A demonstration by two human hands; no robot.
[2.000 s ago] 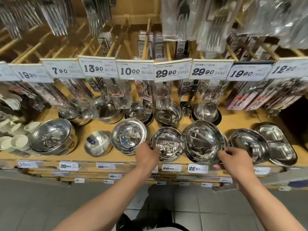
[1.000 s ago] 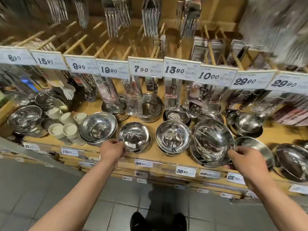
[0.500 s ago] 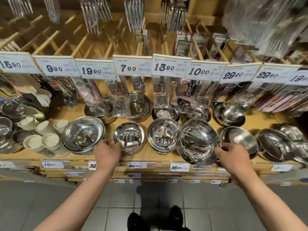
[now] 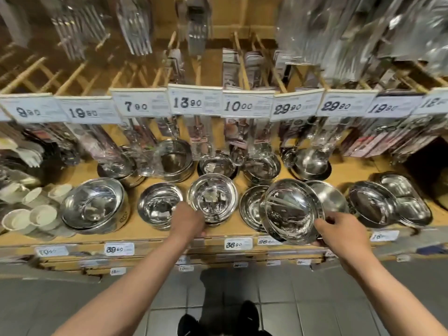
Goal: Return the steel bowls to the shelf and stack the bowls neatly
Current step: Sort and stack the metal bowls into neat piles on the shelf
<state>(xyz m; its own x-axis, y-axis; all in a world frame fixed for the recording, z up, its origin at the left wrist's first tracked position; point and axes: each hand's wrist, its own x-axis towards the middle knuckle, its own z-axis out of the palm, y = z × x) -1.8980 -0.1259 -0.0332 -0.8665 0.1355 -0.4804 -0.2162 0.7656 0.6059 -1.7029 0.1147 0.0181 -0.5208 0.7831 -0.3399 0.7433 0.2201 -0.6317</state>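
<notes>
Steel bowls stand in rows on the wooden shelf (image 4: 169,235). My right hand (image 4: 339,232) grips the near rim of a wide steel bowl (image 4: 292,210), held tilted toward me above a flat steel plate (image 4: 249,206). My left hand (image 4: 191,221) holds the near-left side of a stack of medium bowls (image 4: 213,196) at the shelf's front; its fingertips are hidden behind the stack. A small bowl (image 4: 157,206) sits just left of that hand, and a large bowl (image 4: 93,204) stands further left.
Behind the tilted bowl lies another bowl (image 4: 327,194); divided steel trays (image 4: 397,204) are at the right. White cups (image 4: 24,214) crowd the left end. More bowls fill the back row under hanging cutlery packs and price cards (image 4: 186,103). Grey tiled floor lies below.
My left hand has shifted right, from the small bowl to the medium bowl stack. My right hand still holds the wide bowl tilted. The view has swung slightly to the right.
</notes>
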